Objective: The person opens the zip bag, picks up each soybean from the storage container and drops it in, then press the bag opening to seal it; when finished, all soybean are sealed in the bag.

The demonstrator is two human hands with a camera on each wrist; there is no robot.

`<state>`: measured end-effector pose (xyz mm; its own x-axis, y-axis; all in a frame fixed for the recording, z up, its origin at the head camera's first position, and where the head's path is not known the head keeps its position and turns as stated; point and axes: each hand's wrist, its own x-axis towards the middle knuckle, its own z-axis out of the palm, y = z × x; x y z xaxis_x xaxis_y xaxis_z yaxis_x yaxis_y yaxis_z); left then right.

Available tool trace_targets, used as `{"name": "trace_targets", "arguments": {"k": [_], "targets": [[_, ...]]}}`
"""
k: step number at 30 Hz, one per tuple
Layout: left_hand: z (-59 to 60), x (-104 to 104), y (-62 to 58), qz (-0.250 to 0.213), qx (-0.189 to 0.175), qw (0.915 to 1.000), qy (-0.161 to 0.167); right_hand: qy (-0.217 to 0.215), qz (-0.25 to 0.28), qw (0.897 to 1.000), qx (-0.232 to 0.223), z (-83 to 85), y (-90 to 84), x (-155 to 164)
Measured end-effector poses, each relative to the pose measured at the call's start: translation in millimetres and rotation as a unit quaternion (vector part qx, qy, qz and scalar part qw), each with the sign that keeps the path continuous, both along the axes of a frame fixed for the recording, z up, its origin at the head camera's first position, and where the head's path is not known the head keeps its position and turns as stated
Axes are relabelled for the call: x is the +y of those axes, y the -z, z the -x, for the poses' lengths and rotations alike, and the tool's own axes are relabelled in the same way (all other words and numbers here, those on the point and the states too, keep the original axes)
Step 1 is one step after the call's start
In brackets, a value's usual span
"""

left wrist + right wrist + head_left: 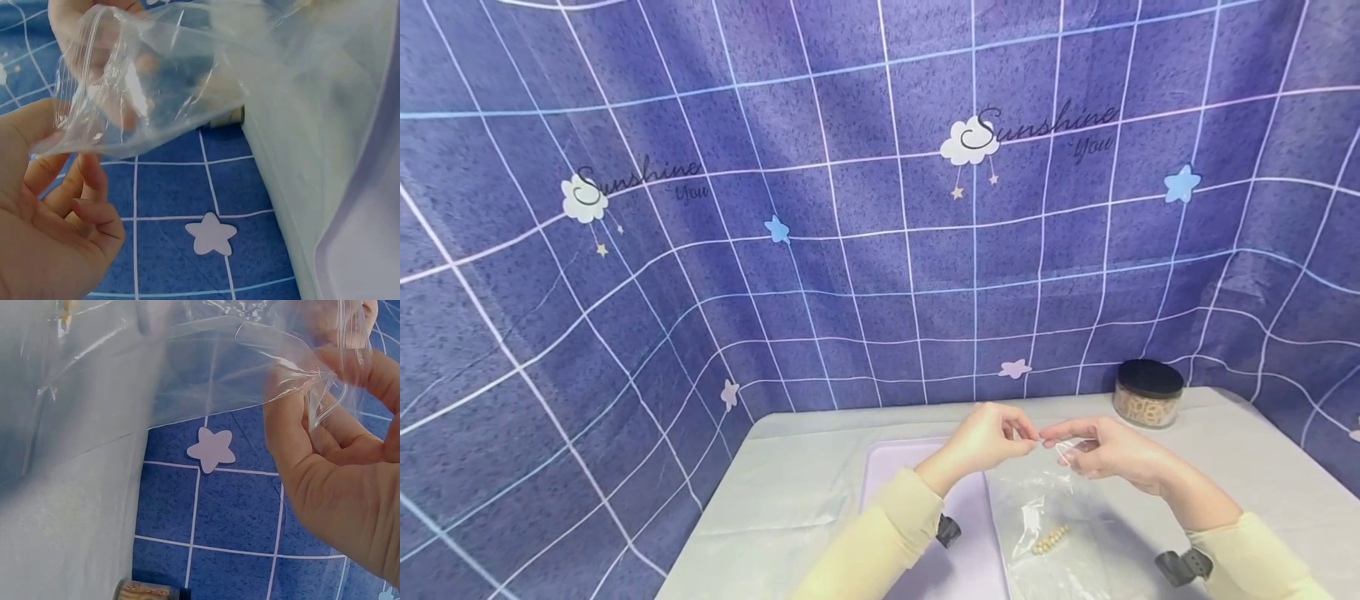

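A clear plastic bag (1045, 500) hangs pinched at its top between my left hand (981, 439) and right hand (1105, 450), beads (1050, 539) inside.

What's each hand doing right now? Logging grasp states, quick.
Left hand: pinching the clear plastic bag at its top edge.
Right hand: pinching the same bag's top edge.

Left hand (981, 439), right hand (1101, 450) raised, fingertips pinched together.

Two hands (983, 440) (1101, 448), one clear bag (1048, 508), one jar (1147, 393), one tray (887, 467)
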<state>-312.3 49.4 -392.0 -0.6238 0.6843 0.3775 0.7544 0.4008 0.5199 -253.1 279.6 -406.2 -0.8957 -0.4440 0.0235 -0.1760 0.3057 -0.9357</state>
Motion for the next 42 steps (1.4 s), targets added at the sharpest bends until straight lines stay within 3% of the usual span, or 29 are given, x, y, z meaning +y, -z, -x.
{"name": "trace_targets", "arguments": {"k": [7,12,18,24,29,34,42], "targets": [[-1.2,3,2.7,-0.001,0.007,1.0000,0.004,-0.005,0.004,1.000,-0.002,0.2,1.4,1],[3.0,2,-1.0,-0.046,0.012,0.9988,-0.007,0.003,-0.006,1.000,0.008,-0.5,0.2,1],[25.0,-7,3.6,-0.090,0.023,0.9936,-0.064,0.006,-0.008,1.000,0.008,-0.4,0.3,1],[51.6,-25,24.4,-0.080,0.055,0.9837,-0.151,0.007,-0.011,1.000,0.007,-1.2,-0.6,1],[68.8,-40,46.5,-0.048,0.059,0.9726,-0.220,0.008,-0.011,1.000,0.004,-2.0,-0.9,1],[79.9,-51,66.8,0.032,0.032,0.9602,-0.276,0.003,-0.008,1.000,-0.001,-1.8,-0.3,1],[89.3,-62,94.5,0.146,0.050,0.9423,-0.297,0.001,-0.007,1.000,0.003,-2.0,-0.2,0]]}}
